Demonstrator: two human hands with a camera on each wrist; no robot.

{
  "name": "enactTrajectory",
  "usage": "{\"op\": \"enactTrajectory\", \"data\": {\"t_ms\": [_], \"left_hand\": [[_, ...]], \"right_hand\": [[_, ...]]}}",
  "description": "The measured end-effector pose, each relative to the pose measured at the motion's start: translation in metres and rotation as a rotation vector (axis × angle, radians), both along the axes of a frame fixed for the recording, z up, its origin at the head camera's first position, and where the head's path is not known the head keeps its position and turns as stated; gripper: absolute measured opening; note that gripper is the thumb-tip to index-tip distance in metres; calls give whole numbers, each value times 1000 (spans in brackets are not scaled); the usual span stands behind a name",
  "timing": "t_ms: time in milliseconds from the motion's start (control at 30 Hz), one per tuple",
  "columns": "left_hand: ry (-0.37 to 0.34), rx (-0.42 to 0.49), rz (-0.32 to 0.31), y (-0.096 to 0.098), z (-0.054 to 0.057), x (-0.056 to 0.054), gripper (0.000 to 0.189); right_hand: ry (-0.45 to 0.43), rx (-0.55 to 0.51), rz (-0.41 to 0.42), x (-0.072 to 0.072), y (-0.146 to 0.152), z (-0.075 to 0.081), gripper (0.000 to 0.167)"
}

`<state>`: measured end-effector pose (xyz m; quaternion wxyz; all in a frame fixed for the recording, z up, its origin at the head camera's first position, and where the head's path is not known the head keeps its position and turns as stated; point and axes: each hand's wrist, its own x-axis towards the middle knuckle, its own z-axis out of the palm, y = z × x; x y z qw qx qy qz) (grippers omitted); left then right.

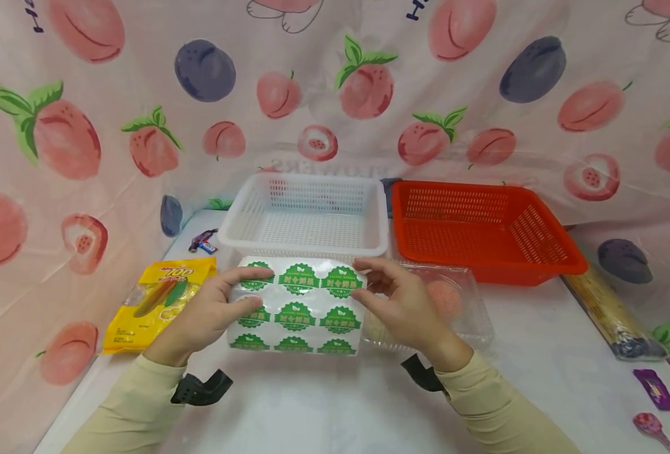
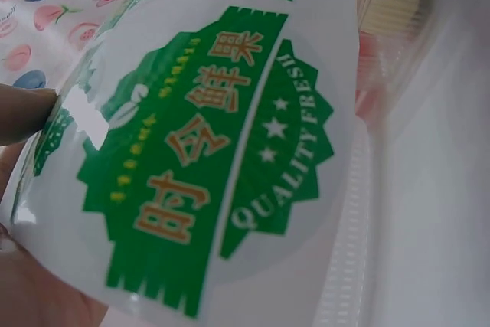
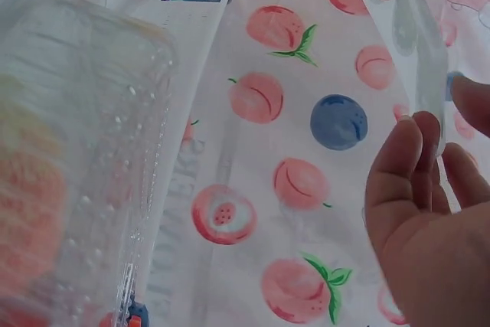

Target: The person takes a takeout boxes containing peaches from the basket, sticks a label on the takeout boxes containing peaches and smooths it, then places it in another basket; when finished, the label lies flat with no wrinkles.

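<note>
A sheet of stickers (image 1: 296,296), white with rows of green jagged-edged labels, is held up in both hands. My left hand (image 1: 212,309) grips its left side, and my right hand (image 1: 405,306) pinches its upper right edge. Close up in the left wrist view, the sticker sheet (image 2: 207,151) bows and shows the words "QUALITY FRESH". From the right wrist view it appears nearly edge-on, the right hand (image 3: 429,212) at its border. Behind and right of the sheet lies a clear plastic box (image 1: 474,321) with a round pinkish thing (image 1: 444,299) inside; the sheet and right hand partly hide it.
A white basket (image 1: 303,246) and a red basket (image 1: 488,271) stand at the back. To the left lies a yellow packet (image 1: 136,325), with small wrapped sweets (image 1: 204,243) beyond. On the right are a long clear-wrapped pack (image 1: 613,315), a purple wrapper (image 1: 657,389) and a lollipop (image 1: 648,424).
</note>
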<state>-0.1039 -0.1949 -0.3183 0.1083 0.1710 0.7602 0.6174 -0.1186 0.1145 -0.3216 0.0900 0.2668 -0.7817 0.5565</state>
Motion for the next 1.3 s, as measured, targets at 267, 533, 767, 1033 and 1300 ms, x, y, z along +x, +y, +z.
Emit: {"op": "enactTrajectory", "data": {"t_ms": [267, 533, 767, 1033, 1300], "left_hand": [[-16, -38, 14, 4, 0, 1, 43], [-45, -29, 23, 7, 3, 4, 47], [-31, -46, 24, 9, 3, 3, 47], [-28, -65, 32, 7, 1, 3, 46], [-11, -106, 41, 7, -1, 2, 44]], "right_hand": [[63, 59, -93, 1, -1, 0, 33], [211, 62, -98, -2, -3, -8, 31], [150, -11, -29, -1, -3, -11, 29], [72, 26, 94, -4, 2, -13, 29], [-22, 135, 79, -6, 3, -11, 27]]}}
